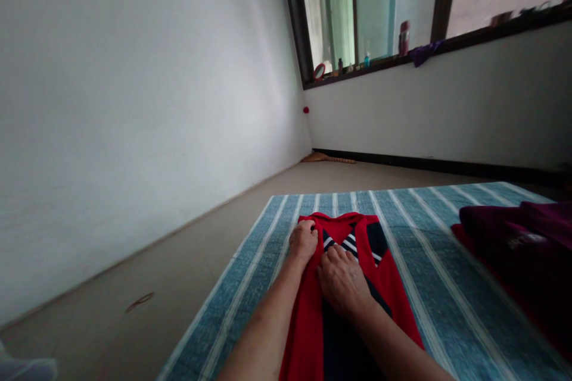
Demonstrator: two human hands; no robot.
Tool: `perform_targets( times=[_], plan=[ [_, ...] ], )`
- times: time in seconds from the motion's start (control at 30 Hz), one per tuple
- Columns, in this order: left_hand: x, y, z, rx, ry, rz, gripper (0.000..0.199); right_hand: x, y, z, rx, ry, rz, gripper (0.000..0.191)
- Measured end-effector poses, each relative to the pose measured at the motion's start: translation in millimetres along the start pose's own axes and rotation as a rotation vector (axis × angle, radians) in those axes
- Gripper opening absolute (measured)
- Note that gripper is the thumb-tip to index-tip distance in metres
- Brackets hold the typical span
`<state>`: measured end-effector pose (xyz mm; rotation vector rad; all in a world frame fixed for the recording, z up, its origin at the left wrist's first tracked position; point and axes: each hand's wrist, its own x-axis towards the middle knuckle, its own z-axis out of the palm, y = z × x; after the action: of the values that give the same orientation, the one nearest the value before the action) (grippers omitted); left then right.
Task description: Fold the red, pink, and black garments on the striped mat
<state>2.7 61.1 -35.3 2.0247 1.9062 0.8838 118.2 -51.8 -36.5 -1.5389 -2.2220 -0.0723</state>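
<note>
1 thin loop [134, 305] lies on the floor [192, 286], lower L of frame. Next, the striped cloth [241, 292] fills lower ctr to lower R. L hand [304, 239], just below ctr, is curled at the L edge of the red/navy garment [335, 336]; can't tell if it's pinching fabric. Garment's on the cloth, lower ctr, running off the bottom of frame. Risk (my guess): uneven pull btwn the hands cd skew the neck end or bunch the front; loose layers cd slip. Neck end pts to top of frame; long axis runs approx bottom-to-top. R hand [343, 281], a bit lower & right, rests palm-down w/ fingers bent on the front; can't tell if it's gripping. Far R, lower: dark purple clothing [513, 250], well apart from garment.
</note>
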Motion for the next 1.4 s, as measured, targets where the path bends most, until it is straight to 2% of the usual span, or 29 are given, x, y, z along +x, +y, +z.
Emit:
perform_targets(
  times=[0.17,0.57,0.8,0.97,1.17,1.4],
  plan=[
    [8,-2,4.1,-0.074,0.016,-0.058,0.019,1,0,-1,-0.007,-0.016,0.002,0.029],
    [25,-10,14.7,-0.196,0.014,-0.144,0.029,0,-1,-3,-0.010,-0.004,0.013,0.028],
    [31,-4,15.5,-0.242,0.022,-0.196,0.021,-1,0,-4,-0.001,-0.014,0.018,0.027],
    [35,-1,17.4,-0.270,0.046,-0.242,0.031,-1,2,-3,-0.006,-0.009,0.016,0.026],
    [31,3,14.2,-0.335,0.080,-0.292,0.034,-2,3,-5,-0.001,-0.032,0.022,0.025],
    [28,2,8.5,-0.346,0.032,-0.305,0.020,5,12,-15,0.058,-0.020,0.143,0.017]
  ],
)
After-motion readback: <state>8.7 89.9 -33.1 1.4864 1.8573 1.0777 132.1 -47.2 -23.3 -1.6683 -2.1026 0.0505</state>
